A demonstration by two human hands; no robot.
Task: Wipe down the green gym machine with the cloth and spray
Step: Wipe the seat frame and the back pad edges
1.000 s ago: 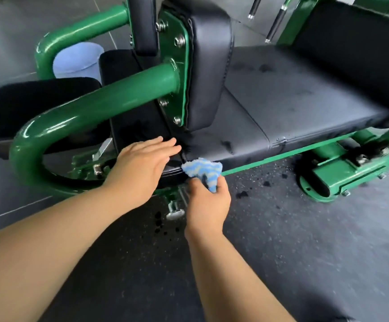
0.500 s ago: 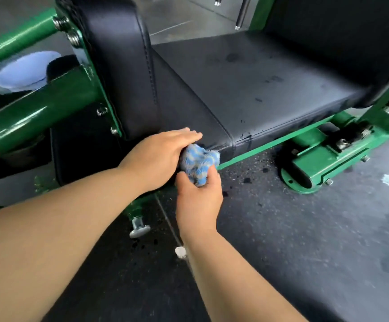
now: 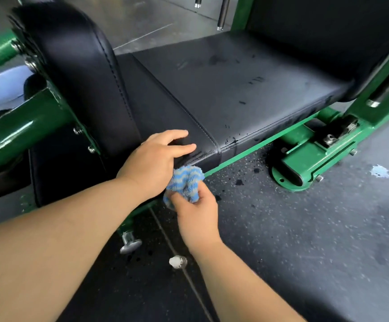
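Observation:
A green gym machine [image 3: 309, 145] with a black padded seat [image 3: 235, 89] and an upright black pad [image 3: 79, 73] fills the upper view. My left hand [image 3: 152, 159] rests on the seat's near front corner, fingers spread over the edge. Just below it my right hand [image 3: 198, 217] is shut on a bunched blue and grey striped cloth [image 3: 184, 182], which presses against the seat's lower front edge by the green frame rail. Wet dark streaks mark the seat top. No spray bottle is visible.
The floor is dark speckled rubber [image 3: 305, 240] with wet spots below the seat. A metal levelling foot [image 3: 129, 244] and a white round cap [image 3: 177, 261] stand near my forearms. A thick green tube [image 3: 14, 133] juts at left. A pale blue round object [image 3: 0, 87] lies behind it.
The view has moved closer and rightward along the seat. My left hand slid up onto the seat corner; the right hand with the cloth stays under it at the front edge.

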